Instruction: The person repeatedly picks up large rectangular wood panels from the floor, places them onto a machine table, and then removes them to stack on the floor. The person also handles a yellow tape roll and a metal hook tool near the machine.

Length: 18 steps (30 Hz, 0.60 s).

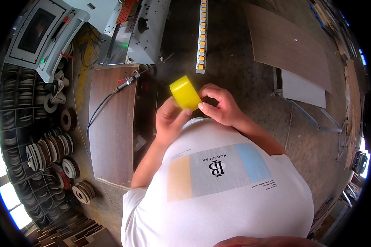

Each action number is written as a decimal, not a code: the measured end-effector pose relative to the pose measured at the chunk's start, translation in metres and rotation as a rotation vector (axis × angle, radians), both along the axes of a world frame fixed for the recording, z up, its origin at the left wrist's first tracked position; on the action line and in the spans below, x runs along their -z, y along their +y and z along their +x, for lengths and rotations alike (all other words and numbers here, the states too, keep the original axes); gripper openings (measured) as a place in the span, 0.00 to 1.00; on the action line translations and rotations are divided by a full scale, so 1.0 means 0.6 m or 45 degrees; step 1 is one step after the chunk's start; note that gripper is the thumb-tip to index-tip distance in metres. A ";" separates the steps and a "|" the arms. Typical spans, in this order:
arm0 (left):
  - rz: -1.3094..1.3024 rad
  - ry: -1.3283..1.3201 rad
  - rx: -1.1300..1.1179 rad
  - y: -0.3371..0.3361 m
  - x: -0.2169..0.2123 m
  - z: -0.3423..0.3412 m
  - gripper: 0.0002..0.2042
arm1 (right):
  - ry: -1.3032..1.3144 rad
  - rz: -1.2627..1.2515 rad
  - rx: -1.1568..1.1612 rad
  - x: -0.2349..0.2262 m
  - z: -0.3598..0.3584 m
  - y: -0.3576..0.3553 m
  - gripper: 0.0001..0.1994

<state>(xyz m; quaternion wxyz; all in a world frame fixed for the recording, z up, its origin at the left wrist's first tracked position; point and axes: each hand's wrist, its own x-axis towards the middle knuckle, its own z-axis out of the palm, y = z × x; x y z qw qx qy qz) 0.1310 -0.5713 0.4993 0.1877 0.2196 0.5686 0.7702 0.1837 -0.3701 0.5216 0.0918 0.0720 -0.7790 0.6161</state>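
Note:
A roll of shiny yellow tape point(186, 93) is held up in front of my chest. On its left side my left hand point(171, 116) grips it, the thumb pressed against the lower edge and the fingers partly hidden behind. At the roll's right edge my right hand point(219, 104) has its thumb and bent forefinger close together by the tape. Whether a loose tape end is pinched between them is too small to make out.
To the left stands a brown wooden bench point(113, 127) carrying an air gun point(125, 82) with a hose. Beyond it are a machine with a control panel point(33, 31) and a roller conveyor rail point(201, 37). Brown boards point(288, 45) lie at right; edging rolls point(49, 152) stand far left.

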 end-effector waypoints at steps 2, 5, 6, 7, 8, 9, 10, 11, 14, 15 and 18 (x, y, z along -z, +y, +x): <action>-0.134 0.377 0.009 0.003 0.002 -0.010 0.06 | -0.077 -0.151 -0.003 0.009 0.002 0.004 0.09; -0.267 0.536 0.000 0.005 -0.016 -0.015 0.11 | -0.214 -0.368 -0.020 0.008 0.004 0.006 0.09; -0.291 0.558 0.012 0.005 -0.017 -0.016 0.11 | -0.263 -0.439 -0.027 0.007 0.005 0.006 0.09; -0.315 0.581 0.023 0.005 -0.018 -0.016 0.12 | -0.296 -0.506 -0.043 0.008 0.006 0.007 0.09; -0.338 0.603 0.035 0.006 -0.019 -0.016 0.12 | -0.329 -0.574 -0.059 0.011 0.007 0.008 0.09; -0.336 0.642 0.023 0.008 -0.018 -0.016 0.13 | -0.361 -0.642 -0.075 0.012 0.007 0.008 0.10; -0.334 0.681 0.009 0.010 -0.015 -0.017 0.14 | -0.370 -0.669 -0.074 0.009 0.007 0.008 0.10; -0.332 0.719 -0.004 0.012 -0.013 -0.018 0.15 | -0.379 -0.696 -0.073 0.003 0.006 0.008 0.10; -0.470 0.966 -0.017 0.010 -0.012 -0.025 0.16 | -0.390 -0.693 -0.046 0.002 0.005 0.010 0.11; -0.467 1.051 -0.040 0.013 -0.014 -0.027 0.16 | -0.391 -0.678 -0.033 0.003 0.005 0.011 0.11; -0.489 1.281 -0.096 0.019 -0.024 -0.030 0.15 | -0.409 -0.687 -0.022 0.005 0.006 0.015 0.11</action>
